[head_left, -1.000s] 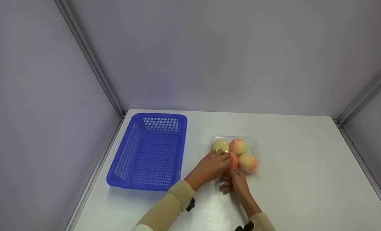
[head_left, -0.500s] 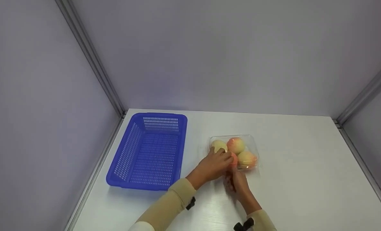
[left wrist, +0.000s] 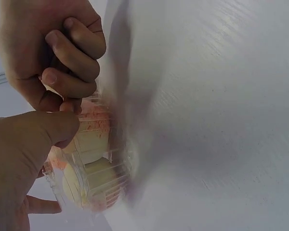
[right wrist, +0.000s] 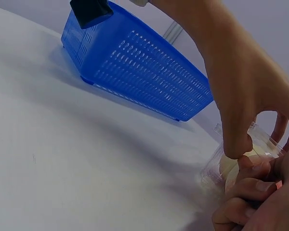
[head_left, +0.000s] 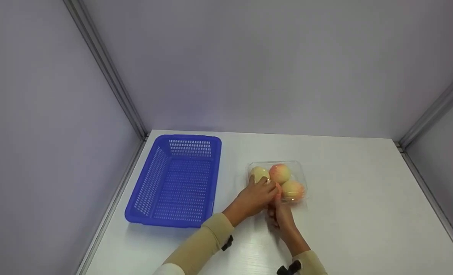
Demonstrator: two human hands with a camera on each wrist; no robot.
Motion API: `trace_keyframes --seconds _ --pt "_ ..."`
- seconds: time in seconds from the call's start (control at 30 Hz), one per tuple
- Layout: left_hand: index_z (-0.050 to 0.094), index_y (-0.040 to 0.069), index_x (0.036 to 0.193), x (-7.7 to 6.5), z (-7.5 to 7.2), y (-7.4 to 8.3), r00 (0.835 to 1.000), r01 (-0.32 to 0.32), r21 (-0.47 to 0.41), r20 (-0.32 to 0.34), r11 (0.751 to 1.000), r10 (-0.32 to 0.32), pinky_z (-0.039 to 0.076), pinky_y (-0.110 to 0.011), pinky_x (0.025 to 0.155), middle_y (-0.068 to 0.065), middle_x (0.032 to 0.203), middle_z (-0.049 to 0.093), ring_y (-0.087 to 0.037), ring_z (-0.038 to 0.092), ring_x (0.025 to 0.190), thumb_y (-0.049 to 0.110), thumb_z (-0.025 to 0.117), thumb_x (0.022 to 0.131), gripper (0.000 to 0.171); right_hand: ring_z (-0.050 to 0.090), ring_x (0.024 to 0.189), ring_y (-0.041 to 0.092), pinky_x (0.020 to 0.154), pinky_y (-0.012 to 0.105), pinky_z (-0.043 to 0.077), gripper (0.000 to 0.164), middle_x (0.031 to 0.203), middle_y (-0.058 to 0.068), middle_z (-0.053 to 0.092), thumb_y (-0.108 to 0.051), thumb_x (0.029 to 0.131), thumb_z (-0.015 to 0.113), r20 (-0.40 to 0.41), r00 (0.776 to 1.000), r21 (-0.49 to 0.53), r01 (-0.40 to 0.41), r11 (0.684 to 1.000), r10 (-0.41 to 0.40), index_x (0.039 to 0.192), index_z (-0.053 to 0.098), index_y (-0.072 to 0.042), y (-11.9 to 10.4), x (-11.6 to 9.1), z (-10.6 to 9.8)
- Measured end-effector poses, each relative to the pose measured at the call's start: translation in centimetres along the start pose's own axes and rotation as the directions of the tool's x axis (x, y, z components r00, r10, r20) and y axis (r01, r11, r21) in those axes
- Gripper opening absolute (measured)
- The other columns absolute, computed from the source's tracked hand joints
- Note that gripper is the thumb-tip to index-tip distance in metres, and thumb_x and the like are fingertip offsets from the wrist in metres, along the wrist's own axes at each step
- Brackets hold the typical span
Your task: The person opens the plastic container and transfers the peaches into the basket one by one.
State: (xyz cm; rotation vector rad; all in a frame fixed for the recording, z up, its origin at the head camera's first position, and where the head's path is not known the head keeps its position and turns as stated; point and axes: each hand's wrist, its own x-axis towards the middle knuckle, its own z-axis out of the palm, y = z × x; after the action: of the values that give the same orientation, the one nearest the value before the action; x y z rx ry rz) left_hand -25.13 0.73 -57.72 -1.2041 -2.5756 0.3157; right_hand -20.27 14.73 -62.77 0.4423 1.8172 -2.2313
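A clear plastic clamshell box [head_left: 301, 172] holds several yellow and red peaches [head_left: 279, 173] on the white table. My left hand [head_left: 255, 196] lies over its near left corner, partly hiding a redder peach. In the left wrist view its thumb bends onto the box's edge while other fingers reach across the lid. Close below, my right hand [head_left: 283, 215] pinches the near edge between thumb and forefinger. The right wrist view shows that hand's [right wrist: 250, 202] remaining fingers curled in, right beside the left thumb. Both hands partly cover the edge they work on.
A blue slotted plastic basket [head_left: 216, 183] stands left of the box, with nothing inside. Grey walls [head_left: 272, 68] with metal corner posts enclose the back and sides of the white table [head_left: 356, 198].
The box has shifted slightly left. My right hand has moved up to the box's near edge, its fingers drawing in from a looser spread. My left hand has stayed over the corner.
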Motion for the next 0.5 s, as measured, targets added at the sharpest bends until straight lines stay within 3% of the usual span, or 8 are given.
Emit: trace_keyframes --seconds 0.13,0.3,0.5 --pt "0.056 0.026 0.143 -0.06 -0.04 -0.04 1.000 0.001 -0.004 0.013 1.000 -0.001 0.055 -0.058 0.108 0.004 0.145 0.057 -0.021 0.057 0.132 0.032 0.074 0.100 0.046 0.033 0.047 0.004 0.040 0.019 0.027 0.043 0.060 -0.008 0.043 -0.029 0.111 0.047 -0.009 1.000 0.033 -0.008 0.999 0.008 0.070 0.049 -0.015 0.11 0.12 0.12" --pt "0.053 0.024 0.145 -0.11 -0.07 -0.10 1.000 -0.018 0.005 0.014 1.000 0.018 0.055 -0.058 0.107 0.004 0.145 0.057 -0.021 0.057 0.131 0.029 0.077 0.098 0.053 0.032 0.047 0.003 0.039 0.019 0.026 0.040 0.061 -0.008 0.043 -0.025 0.111 0.048 0.007 1.000 0.080 -0.024 0.996 0.023 0.072 0.051 -0.015 0.08 -0.07 0.33" --pt "0.054 0.022 0.143 -0.13 0.14 -0.26 0.999 -0.032 0.006 -0.013 0.999 0.032 0.055 -0.058 0.107 0.003 0.141 0.058 -0.022 0.059 0.128 0.023 0.079 0.096 0.053 0.034 0.047 0.004 0.041 0.020 0.029 0.039 0.061 -0.008 0.044 -0.029 0.111 0.049 0.001 1.000 0.042 -0.031 0.999 0.031 0.074 0.053 -0.015 0.05 -0.21 0.45"
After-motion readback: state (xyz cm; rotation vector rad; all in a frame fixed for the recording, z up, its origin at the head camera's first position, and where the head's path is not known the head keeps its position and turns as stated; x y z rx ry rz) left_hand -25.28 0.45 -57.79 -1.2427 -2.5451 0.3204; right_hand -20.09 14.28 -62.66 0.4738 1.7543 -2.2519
